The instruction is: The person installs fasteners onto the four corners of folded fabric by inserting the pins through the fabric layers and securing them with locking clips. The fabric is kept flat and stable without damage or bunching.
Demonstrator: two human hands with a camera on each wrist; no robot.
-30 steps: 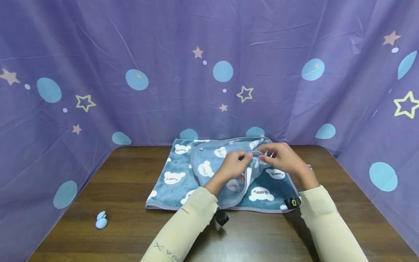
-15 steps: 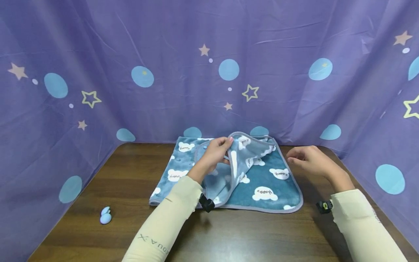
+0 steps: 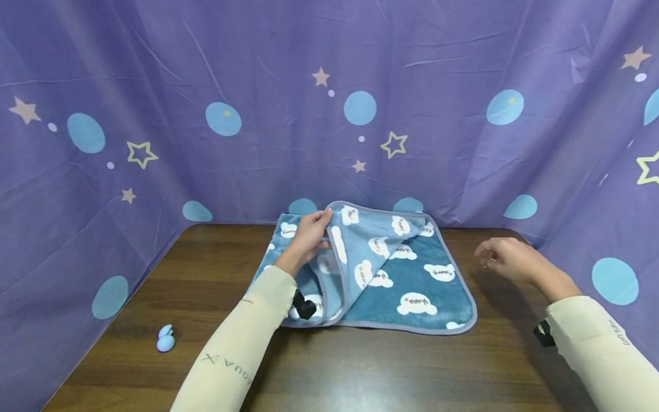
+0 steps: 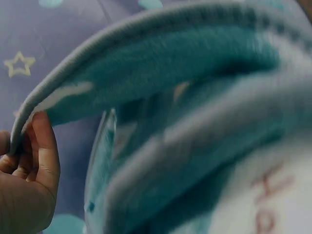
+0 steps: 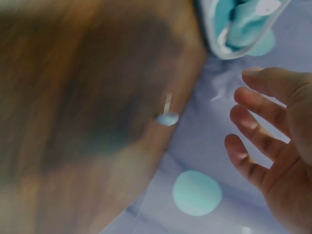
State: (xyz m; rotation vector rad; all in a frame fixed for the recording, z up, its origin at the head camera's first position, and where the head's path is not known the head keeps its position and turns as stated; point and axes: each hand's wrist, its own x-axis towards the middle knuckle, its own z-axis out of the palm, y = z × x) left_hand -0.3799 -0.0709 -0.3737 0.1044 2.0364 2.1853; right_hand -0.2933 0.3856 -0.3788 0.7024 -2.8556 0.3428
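A teal fleece blanket [image 3: 412, 286] with grey edging and white bear heads lies on the table, partly folded over itself. My left hand [image 3: 309, 234] pinches its grey edge and holds that layer raised toward the left. In the left wrist view, the thumb and fingers of the left hand [image 4: 31, 170] grip the edging, and the lifted blanket [image 4: 161, 73] arches across. My right hand [image 3: 509, 260] is off to the right, apart from the blanket, fingers loosely bent. The right wrist view shows the right hand [image 5: 273, 126] with spread fingers and nothing in them.
Near the right hand, a small pale thing with a toothed strip [image 5: 168, 118] lies on the wooden table [image 5: 97, 73]. A small light-blue object of two rounded parts [image 3: 165, 342] lies at the table's left. A purple curtain [image 3: 257, 114] encloses the back and sides.
My left hand has moved left, pulling the blanket's edge with it and uncovering more of the darker layer beneath. My right hand has let go of the blanket and moved away to the right.
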